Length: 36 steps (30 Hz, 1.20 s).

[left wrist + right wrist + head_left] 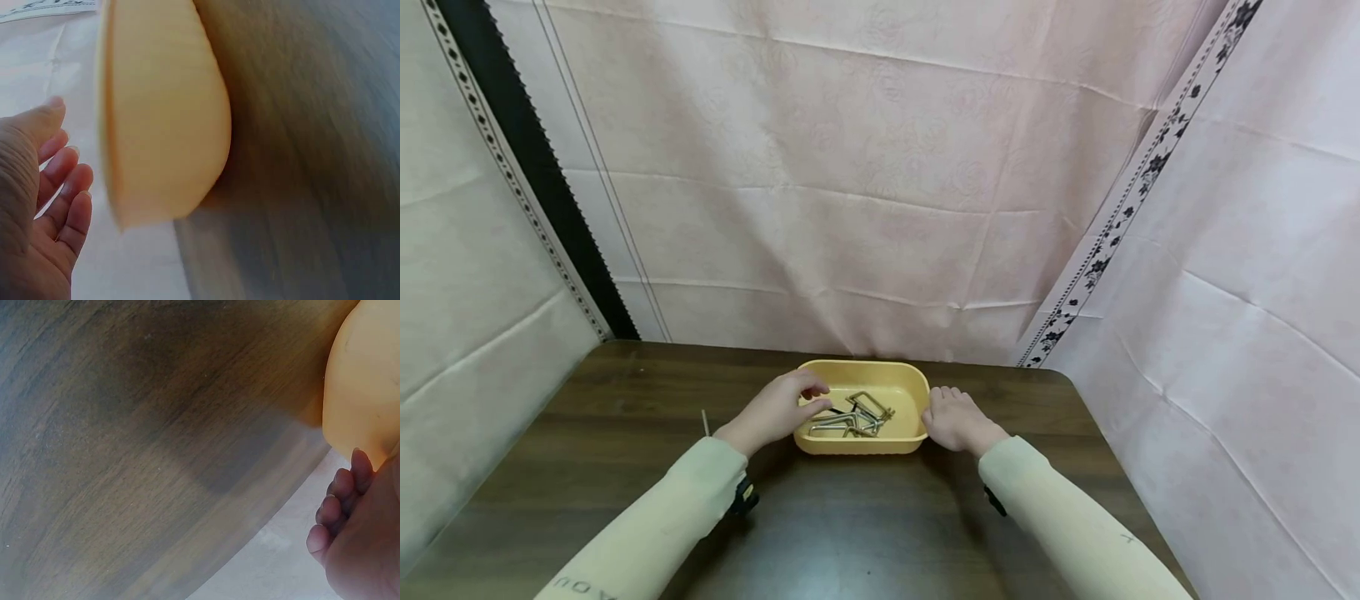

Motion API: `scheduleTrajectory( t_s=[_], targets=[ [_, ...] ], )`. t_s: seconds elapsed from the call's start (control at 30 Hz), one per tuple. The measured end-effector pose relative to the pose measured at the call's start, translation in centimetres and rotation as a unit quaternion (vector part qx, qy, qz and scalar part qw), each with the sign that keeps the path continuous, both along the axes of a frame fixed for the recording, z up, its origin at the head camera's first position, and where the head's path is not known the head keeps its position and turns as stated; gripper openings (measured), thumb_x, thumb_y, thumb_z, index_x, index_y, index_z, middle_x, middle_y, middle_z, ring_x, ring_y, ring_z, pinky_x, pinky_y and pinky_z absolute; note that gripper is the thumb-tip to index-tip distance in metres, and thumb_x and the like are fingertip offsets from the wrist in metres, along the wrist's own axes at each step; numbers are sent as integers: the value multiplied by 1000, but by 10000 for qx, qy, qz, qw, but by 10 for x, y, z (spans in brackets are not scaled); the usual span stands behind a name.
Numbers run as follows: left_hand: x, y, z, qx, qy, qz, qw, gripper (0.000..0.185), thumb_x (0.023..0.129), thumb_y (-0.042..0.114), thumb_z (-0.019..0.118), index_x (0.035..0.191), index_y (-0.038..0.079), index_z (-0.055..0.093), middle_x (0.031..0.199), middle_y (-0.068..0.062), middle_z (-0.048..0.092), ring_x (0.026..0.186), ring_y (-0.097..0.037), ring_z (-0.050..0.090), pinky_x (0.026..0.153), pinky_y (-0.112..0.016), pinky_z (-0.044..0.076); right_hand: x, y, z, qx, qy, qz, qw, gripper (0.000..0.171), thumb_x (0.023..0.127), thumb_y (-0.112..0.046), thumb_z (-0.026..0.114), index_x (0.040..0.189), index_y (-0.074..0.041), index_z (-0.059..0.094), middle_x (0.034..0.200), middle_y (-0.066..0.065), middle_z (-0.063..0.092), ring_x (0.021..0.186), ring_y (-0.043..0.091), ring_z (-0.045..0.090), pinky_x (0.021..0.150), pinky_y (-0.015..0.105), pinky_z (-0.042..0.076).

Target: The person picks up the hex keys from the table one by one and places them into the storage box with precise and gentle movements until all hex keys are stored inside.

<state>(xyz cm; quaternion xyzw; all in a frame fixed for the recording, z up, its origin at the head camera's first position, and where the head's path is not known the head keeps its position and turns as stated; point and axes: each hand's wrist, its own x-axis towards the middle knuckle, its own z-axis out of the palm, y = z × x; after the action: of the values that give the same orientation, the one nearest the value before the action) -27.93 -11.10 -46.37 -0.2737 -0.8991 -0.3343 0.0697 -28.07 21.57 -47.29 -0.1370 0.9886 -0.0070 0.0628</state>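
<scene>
Tray: I see a yellow tray (904,385) near the far edge of the table, between my two hands.
Contents: a loose pile of metal hex keys (850,417) lies in the tray.
Table: dark brown wood table (625,417); a thin stick-like item (705,422) lies on it, left of my left hand.
Room: pale pink cloth (880,167) hangs behind and at both sides.
Hard to make out: the left wrist view is blurred, and I cannot count the keys.
Left hand: my left hand (778,408) reaches over the tray's left rim, fingers loosely bent above the keys; I cannot tell whether it touches one.
Right hand: my right hand (953,417) rests at the tray's right wall, fingers relaxed, gripping nothing.
</scene>
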Motion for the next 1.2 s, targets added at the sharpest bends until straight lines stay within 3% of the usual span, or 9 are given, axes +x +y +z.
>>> scheduleTrajectory(
  t_s=[0.2, 0.4, 0.6, 0.83, 0.97, 1.2],
  targets=[
    [13, -27, 11, -106, 88, 142, 9998, 25, 87, 33, 73, 106, 18, 69, 98, 6, 59, 88, -15, 55, 78, -36, 48, 0, 3, 2, 23, -46, -39, 10000, 23, 101, -28, 35, 103, -8, 46, 97, 6, 47, 92, 25, 43, 87, 42, 34],
    [20, -63, 10, -277, -30, 441, 9986, 31, 86, 41, 73, 107, 19, 69, 101, 4, 60, 93, -14, 56, 83, -40, 48, 0, 4, 2, -2, -30, -25, 10000, 23, 101, -28, 34, 103, -9, 46, 97, 6, 46, 91, 25, 42, 87, 42, 34],
    [21, -103, -2, -593, -294, 691, 9954, 41, 85, 47, 71, 112, 16, 68, 108, -2, 61, 100, -21, 57, 85, -46, 48, 0, 3, 3, -67, -5, -24, 10000, 22, 101, -27, 34, 102, -8, 46, 95, 6, 46, 90, 25, 42, 86, 43, 34],
    [21, -146, -20, -942, -768, 620, 9906, 52, 81, 42, 77, 117, 8, 65, 113, -6, 59, 103, -28, 57, 84, -50, 46, 2, 0, 7, -81, -87, -30, 9999, 21, 102, -26, 33, 102, -9, 45, 95, 6, 45, 89, 24, 41, 85, 41, 34],
    [20, -157, -28, -1107, -757, 573, 9893, 53, 75, 38, 82, 115, 7, 66, 113, -8, 59, 106, -32, 56, 88, -53, 44, 2, -1, 5, -84, -96, -33, 9999, 22, 101, -26, 34, 103, -9, 46, 97, 6, 46, 90, 25, 42, 86, 43, 34],
    [18, -163, -37, -1317, -655, 598, 9873, 55, 73, 40, 83, 115, 9, 66, 117, -11, 58, 112, -39, 49, 93, -65, 29, 1, -1, 2, -45, -43, -28, 10000, 22, 102, -27, 33, 104, -8, 46, 97, 7, 46, 90, 25, 42, 86, 42, 35]
  ],
)
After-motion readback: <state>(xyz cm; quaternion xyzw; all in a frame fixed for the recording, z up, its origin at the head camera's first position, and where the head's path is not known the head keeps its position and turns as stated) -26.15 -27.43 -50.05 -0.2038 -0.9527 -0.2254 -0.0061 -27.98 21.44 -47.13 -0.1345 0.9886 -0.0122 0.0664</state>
